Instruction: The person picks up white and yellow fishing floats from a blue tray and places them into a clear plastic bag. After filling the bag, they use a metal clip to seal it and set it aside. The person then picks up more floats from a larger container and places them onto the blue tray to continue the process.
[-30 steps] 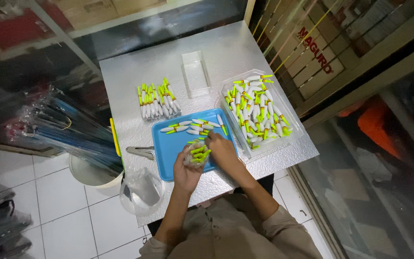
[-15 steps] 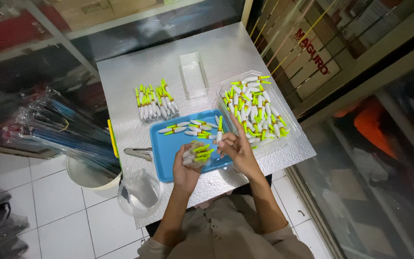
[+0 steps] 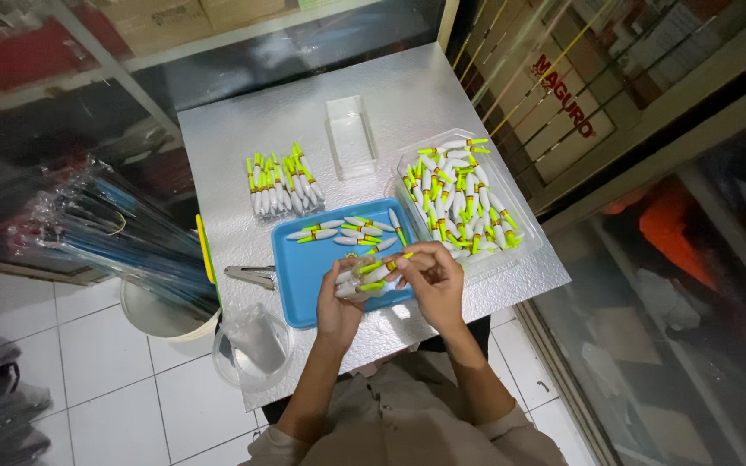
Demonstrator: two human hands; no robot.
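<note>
Over the blue tray (image 3: 308,285) on the silvery table (image 3: 390,95), the left hand (image 3: 340,302) was closed around a small bunch of white floats with yellow-green tips (image 3: 364,278) — seemingly inside a thin clear bag, though the wrap was too blurred to be sure of. The right hand (image 3: 429,280) had come in beside it, its fingertips (image 3: 401,259) pinched narrow on the end of one float at the bunch. More loose floats (image 3: 343,231) lay on the tray's far half, a neat row (image 3: 280,183) rested on the table beyond, and a clear bin (image 3: 511,250) to the right held a heap of the same. An empty clear box (image 3: 349,136) stood farther back; metal pliers (image 3: 252,276) lay just left of the tray. To do this bundling well, the left hand probably needed to keep the bunch snug and level — tips facing one way — while the right fed each piece in straight, working low over the tray so that a dropped float would land there.
</note>
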